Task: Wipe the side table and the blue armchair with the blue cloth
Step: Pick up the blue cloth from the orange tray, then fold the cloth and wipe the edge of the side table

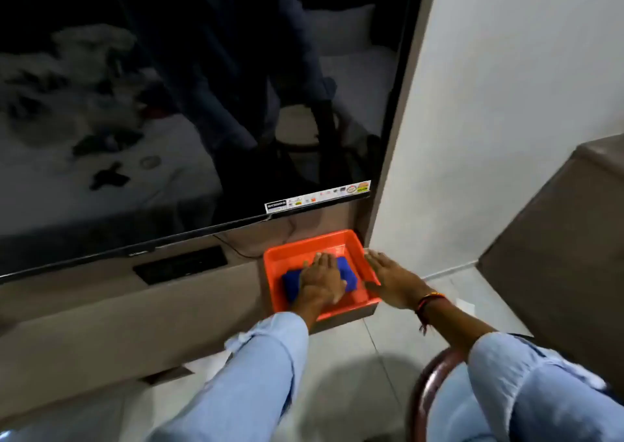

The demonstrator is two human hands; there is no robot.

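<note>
Cloth [347, 272] lies in the orange tray [358, 239] under the TV, long axis left-right. Left hand [322, 278] is laid flat on it, fingers spread, not yet gripped — nearer by far. Right hand [388, 279] is open, resting on the tray's right rim, empty.

Large dark wall-mounted television screen [202, 104] at ten o'clock; plain white wall [506, 104] at two; pale tiled floor [354, 391] at six.
</note>
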